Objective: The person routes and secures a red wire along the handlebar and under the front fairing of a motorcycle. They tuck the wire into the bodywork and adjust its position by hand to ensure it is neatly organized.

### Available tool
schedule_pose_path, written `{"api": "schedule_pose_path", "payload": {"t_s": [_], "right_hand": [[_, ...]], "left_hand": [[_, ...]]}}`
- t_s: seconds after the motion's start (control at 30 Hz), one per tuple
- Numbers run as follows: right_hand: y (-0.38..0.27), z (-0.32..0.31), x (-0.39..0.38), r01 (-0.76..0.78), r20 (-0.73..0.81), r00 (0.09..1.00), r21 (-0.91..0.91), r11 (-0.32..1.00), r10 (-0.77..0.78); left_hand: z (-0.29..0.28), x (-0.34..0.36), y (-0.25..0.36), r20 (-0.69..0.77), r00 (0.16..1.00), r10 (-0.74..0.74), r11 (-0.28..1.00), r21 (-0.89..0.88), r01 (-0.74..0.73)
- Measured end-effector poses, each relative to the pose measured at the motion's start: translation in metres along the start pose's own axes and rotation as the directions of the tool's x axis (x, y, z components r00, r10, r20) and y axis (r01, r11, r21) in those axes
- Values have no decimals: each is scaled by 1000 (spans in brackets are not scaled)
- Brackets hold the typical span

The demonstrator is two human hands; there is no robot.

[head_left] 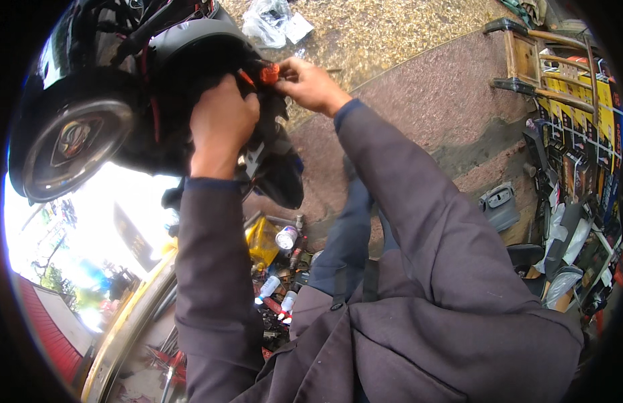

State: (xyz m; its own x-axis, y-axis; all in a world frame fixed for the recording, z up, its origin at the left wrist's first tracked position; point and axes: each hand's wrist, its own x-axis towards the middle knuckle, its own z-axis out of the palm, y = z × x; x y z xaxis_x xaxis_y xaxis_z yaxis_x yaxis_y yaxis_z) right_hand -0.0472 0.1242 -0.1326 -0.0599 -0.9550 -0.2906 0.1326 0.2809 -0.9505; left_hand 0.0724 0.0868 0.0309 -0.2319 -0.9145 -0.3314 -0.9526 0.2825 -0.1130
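A dark motorbike or scooter (197, 50) fills the upper left, with a round chrome-rimmed part (76, 144) at its side. My left hand (220, 121) is curled against the black bodywork, its fingertips hidden behind the knuckles. Just beyond its thumb a thin orange strip (246, 77) shows. To the right, my right hand (310, 86) closes thumb and fingers at the edge of a small orange, lens-like piece (269, 72), which sits against the dark body. A slim dark rod or wire end (334, 70) shows beside the right hand's knuckles.
Clear plastic bags (268, 23) lie on the speckled floor (365, 33). A wooden stool (523, 60) stands at the upper right, beside stacked yellow boxes (597, 134). Below the motorbike are a yellow bag (261, 243), a white can (286, 236) and several bottles among loose parts.
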Motion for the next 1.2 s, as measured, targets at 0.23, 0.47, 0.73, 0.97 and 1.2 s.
{"api": "schedule_pose_path", "payload": {"t_s": [0.23, 0.47, 0.73, 0.97, 1.2], "right_hand": [[21, 2, -4, -195, 100, 978, 138, 971, 182], [15, 12, -12, -343, 167, 939, 460, 819, 299], [21, 26, -14, -353, 108, 934, 405, 843, 340], [30, 50, -25, -360, 74, 923, 513, 780, 378], [32, 43, -32, -388, 126, 908, 610, 691, 399]], "left_hand": [[-2, -4, -2, 32, 999, 34, 999, 7, -34], [-7, -3, -11, 25, 995, 98, 994, -41, -97], [-8, -7, -16, -37, 970, 239, 970, -35, -240], [-14, 9, -19, 81, 976, 203, 977, -86, -196], [-6, -29, -5, -441, 849, 289, 906, -160, -392]]}}
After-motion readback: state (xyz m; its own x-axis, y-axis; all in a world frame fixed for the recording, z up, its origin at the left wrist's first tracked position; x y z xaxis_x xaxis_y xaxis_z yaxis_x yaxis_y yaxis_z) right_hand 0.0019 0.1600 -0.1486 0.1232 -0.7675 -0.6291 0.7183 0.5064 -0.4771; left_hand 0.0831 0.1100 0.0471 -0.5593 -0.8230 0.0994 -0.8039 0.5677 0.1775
